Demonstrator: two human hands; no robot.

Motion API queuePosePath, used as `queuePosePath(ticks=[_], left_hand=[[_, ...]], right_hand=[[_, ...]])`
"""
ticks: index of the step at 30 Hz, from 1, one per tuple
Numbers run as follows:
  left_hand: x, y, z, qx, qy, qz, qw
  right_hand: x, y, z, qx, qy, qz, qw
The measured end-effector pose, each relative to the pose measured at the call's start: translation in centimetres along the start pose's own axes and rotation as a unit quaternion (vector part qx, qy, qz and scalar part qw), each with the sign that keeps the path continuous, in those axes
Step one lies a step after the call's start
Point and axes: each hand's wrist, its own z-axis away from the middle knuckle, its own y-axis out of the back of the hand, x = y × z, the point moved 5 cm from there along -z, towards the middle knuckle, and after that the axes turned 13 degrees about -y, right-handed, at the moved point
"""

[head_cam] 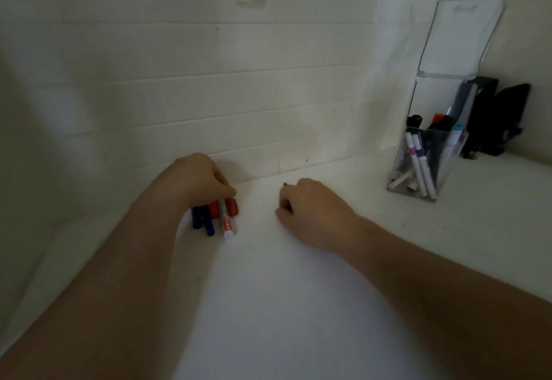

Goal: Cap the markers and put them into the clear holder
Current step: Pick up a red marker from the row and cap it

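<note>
Two bare forearms are seen entering from the lower frame, resting over the white counter [268, 305].

At centre left, a small bundle of markers [215, 218] is held by the left hand [200, 182], fingers curled round the upper ends. Within the bundle a white-barrelled red marker [226, 219], a dark blue marker [208, 222] and a red cap or barrel [232, 207] are made out; the lower ends touch the counter. The bundle is judged to be stood there so single markers can be drawn off for capping. Which of them are capped cannot be told.

At centre, well apart from the left hand, the right hand [310, 209] is curled with knuckles up. A small dark tip [285, 184] shows at its top edge and something dark at the fingers; a marker or cap is presumed to be gripped, but the object is mostly hidden.

At right of frame, farther back and well apart from both hands, the clear holder [448, 167] stands upright on the counter, already containing several markers, among them white ones with purple bands [418, 158]. A clear acrylic panel [466, 36] rises behind it; black objects [498, 116] stand just beside it. A tiled wall [209, 80] closes the far side.
</note>
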Motion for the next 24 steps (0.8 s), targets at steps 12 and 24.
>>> queuePosePath(ticks=[12, 24], left_hand=[[4.1, -3.0, 0.1, 0.013, -0.087, -0.009, 0.996], [4.8, -4.6, -0.2, 0.015, -0.115, -0.034, 0.993]], right_hand=[[8.5, 1.7, 3.4, 0.029, -0.052, -0.089, 0.994], [8.8, 2.2, 4.1, 0.048, -0.074, -0.085, 0.992]])
